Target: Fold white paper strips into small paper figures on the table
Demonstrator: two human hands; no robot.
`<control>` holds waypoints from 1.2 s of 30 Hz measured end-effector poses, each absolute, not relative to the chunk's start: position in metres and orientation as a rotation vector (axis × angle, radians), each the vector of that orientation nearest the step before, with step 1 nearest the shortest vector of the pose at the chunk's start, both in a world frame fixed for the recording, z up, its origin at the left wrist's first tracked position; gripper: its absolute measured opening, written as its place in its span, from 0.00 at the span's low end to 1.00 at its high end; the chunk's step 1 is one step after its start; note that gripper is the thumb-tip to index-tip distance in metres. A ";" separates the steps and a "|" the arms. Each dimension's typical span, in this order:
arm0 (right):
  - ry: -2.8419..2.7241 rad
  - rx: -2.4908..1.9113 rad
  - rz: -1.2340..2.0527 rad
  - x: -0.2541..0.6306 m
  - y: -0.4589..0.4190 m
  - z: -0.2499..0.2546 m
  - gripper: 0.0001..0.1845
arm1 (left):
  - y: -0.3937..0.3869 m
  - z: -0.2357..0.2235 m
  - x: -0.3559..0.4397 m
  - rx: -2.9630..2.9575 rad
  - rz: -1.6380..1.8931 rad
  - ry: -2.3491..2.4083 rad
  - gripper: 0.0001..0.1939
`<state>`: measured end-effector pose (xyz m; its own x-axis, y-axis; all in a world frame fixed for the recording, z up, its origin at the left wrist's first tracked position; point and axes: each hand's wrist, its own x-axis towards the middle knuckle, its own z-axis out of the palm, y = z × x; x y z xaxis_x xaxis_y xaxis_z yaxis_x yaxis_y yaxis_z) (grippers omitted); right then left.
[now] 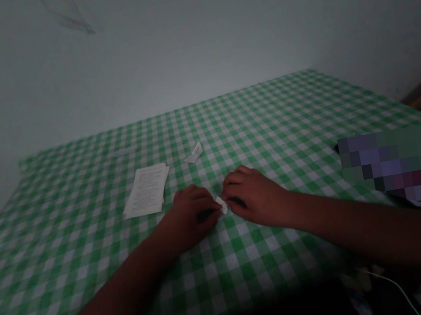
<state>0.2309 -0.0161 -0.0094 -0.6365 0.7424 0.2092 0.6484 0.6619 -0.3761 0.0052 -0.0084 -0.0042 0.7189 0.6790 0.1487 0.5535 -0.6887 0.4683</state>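
Between my two hands is a small folded piece of printed paper [222, 205], low over the checked tablecloth. My left hand [195, 211] pinches its left side between thumb and fingers. On the right side, my right hand [251, 193] grips it the same way, fingers curled. The fingertips cover most of the paper, so its full shape is hidden. Just beyond the hands lies another folded paper piece [194, 153], creased and partly standing up. Left of my left hand rests a small stack of printed sheets [146, 190], slightly fanned.
A green and white checked tablecloth [262, 126] covers the table, which meets a pale wall [189, 36] at the back. At the right edge lies a dark flat object, blurred by pixels [395, 168]. A white cable [396, 285] hangs below the front edge.
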 end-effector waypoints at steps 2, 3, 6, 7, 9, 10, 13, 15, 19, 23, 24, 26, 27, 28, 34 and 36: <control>-2.531 -1.125 0.372 0.229 -0.018 -0.009 0.07 | -0.010 -0.005 0.011 2.528 0.449 1.035 0.04; -2.525 -1.145 0.361 0.228 -0.019 -0.008 0.07 | -0.011 -0.006 0.013 2.519 0.442 1.083 0.03; -2.505 -1.201 0.326 0.225 -0.021 -0.008 0.07 | -0.015 -0.007 0.019 2.514 0.423 1.178 0.02; -2.502 -1.210 0.318 0.224 -0.022 -0.008 0.07 | -0.017 -0.007 0.020 2.518 0.413 1.200 0.02; -2.508 -1.216 0.301 0.224 -0.023 -0.009 0.07 | -0.020 -0.007 0.022 2.537 0.387 1.244 0.03; -2.512 -1.217 0.289 0.223 -0.023 -0.009 0.07 | -0.021 -0.007 0.023 2.553 0.368 1.266 0.03; -2.520 -1.224 0.272 0.223 -0.024 -0.009 0.06 | -0.025 -0.005 0.026 2.590 0.303 1.317 0.03; -2.520 -1.226 0.279 0.223 -0.024 -0.010 0.06 | -0.025 -0.004 0.027 2.596 0.283 1.332 0.05; -2.524 -1.219 0.283 0.223 -0.024 -0.010 0.06 | -0.021 -0.005 0.026 2.612 0.302 1.301 0.09; -2.523 -1.210 0.279 0.226 -0.021 -0.010 0.06 | -0.019 -0.007 0.019 2.594 0.380 1.134 0.11; -2.519 -1.212 0.278 0.226 -0.020 -0.010 0.07 | -0.019 -0.007 0.018 2.589 0.414 1.078 0.11; -2.512 -1.216 0.276 0.227 -0.018 -0.010 0.08 | -0.019 -0.007 0.015 2.585 0.439 0.990 0.10; -2.507 -1.221 0.273 0.227 -0.016 -0.010 0.08 | -0.018 -0.007 0.014 2.592 0.444 0.958 0.09; -2.501 -1.227 0.268 0.227 -0.015 -0.011 0.08 | -0.018 -0.007 0.013 2.605 0.447 0.935 0.09; -2.511 -1.228 0.277 0.229 -0.011 -0.010 0.08 | -0.016 -0.006 0.012 2.672 0.479 0.853 0.07; -2.510 -1.233 0.294 0.229 -0.015 -0.008 0.08 | -0.017 -0.006 0.013 2.670 0.452 0.873 0.07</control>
<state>0.2292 -0.0147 -0.0077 -0.5720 0.7956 0.1999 0.7279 0.6046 -0.3233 0.0129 -0.0166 -0.0056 0.7665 0.6096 0.2019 0.5167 -0.7722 0.3699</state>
